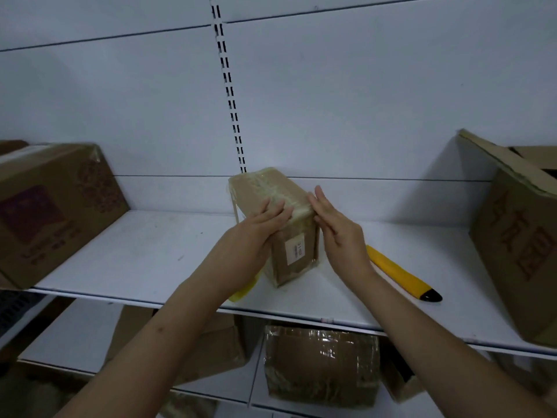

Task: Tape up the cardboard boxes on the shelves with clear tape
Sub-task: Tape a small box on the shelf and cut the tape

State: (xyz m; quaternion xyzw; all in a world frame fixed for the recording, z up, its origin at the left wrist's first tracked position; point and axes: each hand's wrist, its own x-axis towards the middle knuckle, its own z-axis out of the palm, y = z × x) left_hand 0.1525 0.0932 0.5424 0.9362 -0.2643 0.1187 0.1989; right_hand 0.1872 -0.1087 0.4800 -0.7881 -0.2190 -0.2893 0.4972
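head view, looking down at a white shelf (144, 251) with a small cardboard box (297, 251) standing roughly in the middle of it, tilted a bit, near end facing the camera with a white label (295, 251) on it. clear tape (272, 188) runs along the top of the box and down the far left edge, glossy and wrinkled. left hand (256, 230) lies flat on the near left top corner of the box, fingers (275, 208) stretched out and pressing on the taped top, not curled round anything. right hand (337, 227) is open too, fingers straight and together, palm against the right side of the box at its top edge; holds nothing. yellow cutter with black tip (402, 274) lies on the shelf just right of the box, partly behind the right wrist. a bit of something yellow (242, 292) pokes out under the left forearm near the shelf's front edge, cannot tell what it is. big brown box with red print (54, 212) at the left end of the shelf, closed. another large box (518, 236) at the right end, top flaps up. lower shelf shows a tape-wrapped box (322, 363) and more cartons, dim.
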